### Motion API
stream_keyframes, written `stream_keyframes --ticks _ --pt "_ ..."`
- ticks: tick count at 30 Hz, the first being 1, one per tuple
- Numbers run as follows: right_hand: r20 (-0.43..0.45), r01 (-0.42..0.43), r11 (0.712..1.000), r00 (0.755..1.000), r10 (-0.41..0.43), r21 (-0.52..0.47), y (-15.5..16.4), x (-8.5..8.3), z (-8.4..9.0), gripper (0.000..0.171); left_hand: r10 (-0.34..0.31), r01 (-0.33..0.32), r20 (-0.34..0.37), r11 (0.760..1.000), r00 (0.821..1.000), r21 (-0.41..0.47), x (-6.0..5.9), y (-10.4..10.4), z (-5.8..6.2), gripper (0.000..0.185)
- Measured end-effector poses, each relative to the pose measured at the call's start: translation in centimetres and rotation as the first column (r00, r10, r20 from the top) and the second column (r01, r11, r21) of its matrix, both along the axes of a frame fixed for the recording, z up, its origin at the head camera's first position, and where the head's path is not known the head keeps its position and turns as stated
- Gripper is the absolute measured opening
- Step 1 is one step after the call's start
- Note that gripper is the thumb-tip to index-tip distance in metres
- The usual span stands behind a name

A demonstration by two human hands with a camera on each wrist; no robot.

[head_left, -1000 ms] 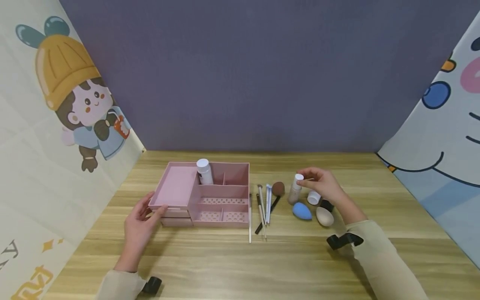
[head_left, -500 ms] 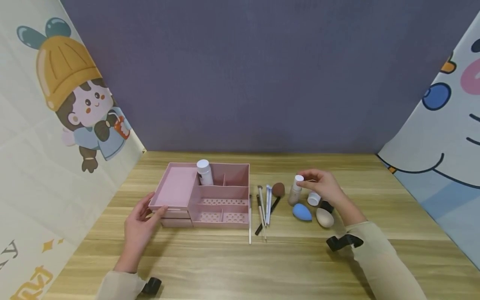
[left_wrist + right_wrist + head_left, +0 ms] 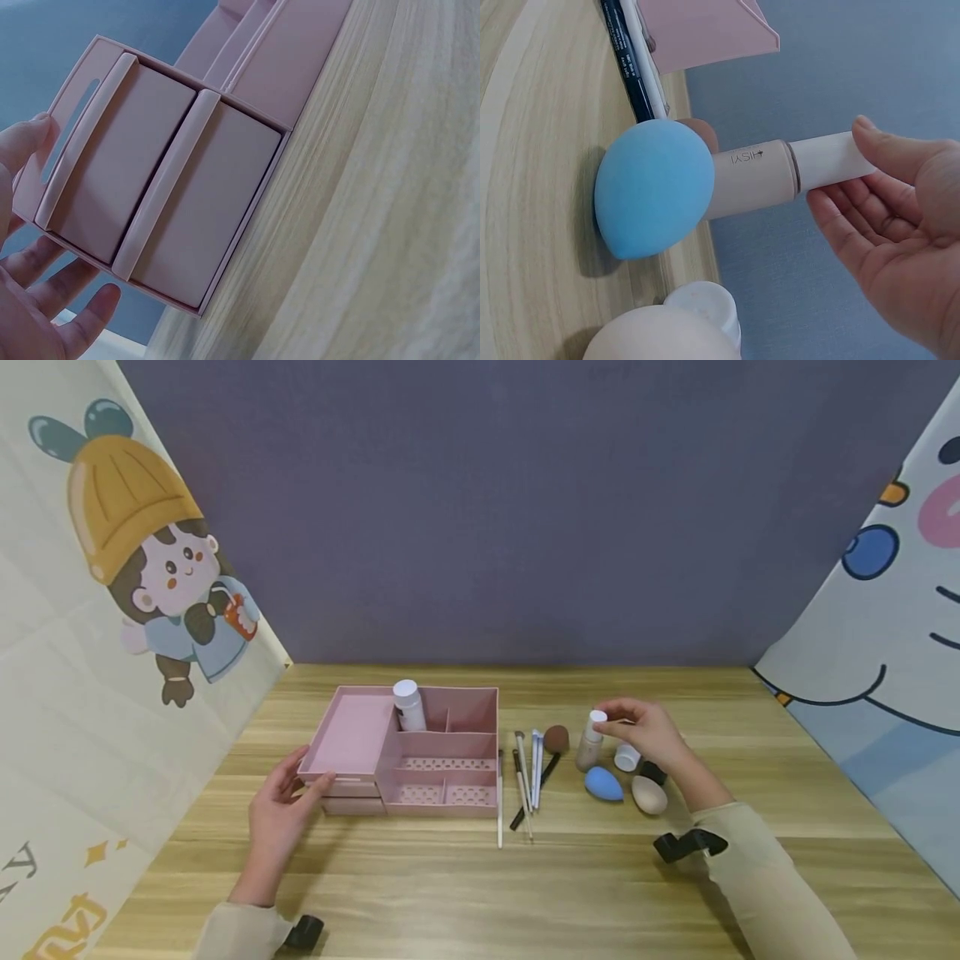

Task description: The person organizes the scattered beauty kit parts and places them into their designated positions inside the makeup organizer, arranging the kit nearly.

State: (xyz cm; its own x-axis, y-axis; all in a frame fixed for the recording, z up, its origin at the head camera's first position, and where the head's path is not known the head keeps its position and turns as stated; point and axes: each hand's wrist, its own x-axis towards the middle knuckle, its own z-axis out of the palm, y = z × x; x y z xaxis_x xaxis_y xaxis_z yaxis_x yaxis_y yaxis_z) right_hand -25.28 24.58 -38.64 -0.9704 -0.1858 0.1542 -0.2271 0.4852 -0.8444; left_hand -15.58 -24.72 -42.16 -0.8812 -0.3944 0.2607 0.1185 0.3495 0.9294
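My left hand (image 3: 279, 810) holds the front left corner of a pink desktop organizer (image 3: 350, 727), thumb on its front and fingers along its side. Two closed drawers (image 3: 124, 161) show in the left wrist view. A white bottle (image 3: 408, 706) stands in the organizer's back compartment. On the right, my right hand (image 3: 648, 731) pinches the white cap of a beige foundation bottle (image 3: 754, 180) between thumb and fingers. The bottle is upright among a blue makeup sponge (image 3: 603, 784), a beige makeup sponge (image 3: 648, 795) and a white-capped container (image 3: 627, 757).
Several makeup brushes (image 3: 536, 768) lie between the organizer and the foundation bottle. A thin white stick (image 3: 500, 818) lies along the organizer's right side. A black item (image 3: 654, 771) is partly hidden behind the beige sponge. A grey-blue panel (image 3: 480, 527) rises behind the wooden table (image 3: 450, 893).
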Motion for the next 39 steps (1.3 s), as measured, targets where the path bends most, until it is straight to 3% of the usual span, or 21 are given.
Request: stream_keyframes --ticks 7,27,39 --pt "-0.014 0.022 1.0 1.0 -0.022 0.015 -0.1 0.0 0.3 0.039 -0.018 0.018 0.0 1.0 1.0 0.001 -0.2 -0.2 -0.1 0.054" --pt "-0.132 0.055 0.997 0.99 -0.049 0.044 -1.9 -1.0 3.6 0.035 -0.009 0.009 0.002 1.0 1.0 -0.002 -0.4 -0.1 -0.1 0.054" --pt "-0.182 0.017 1.0 0.983 -0.014 0.013 -4.0 -1.4 4.8 0.031 -0.033 0.033 0.01 0.999 0.999 -0.014 -0.1 -0.3 0.0 0.053"
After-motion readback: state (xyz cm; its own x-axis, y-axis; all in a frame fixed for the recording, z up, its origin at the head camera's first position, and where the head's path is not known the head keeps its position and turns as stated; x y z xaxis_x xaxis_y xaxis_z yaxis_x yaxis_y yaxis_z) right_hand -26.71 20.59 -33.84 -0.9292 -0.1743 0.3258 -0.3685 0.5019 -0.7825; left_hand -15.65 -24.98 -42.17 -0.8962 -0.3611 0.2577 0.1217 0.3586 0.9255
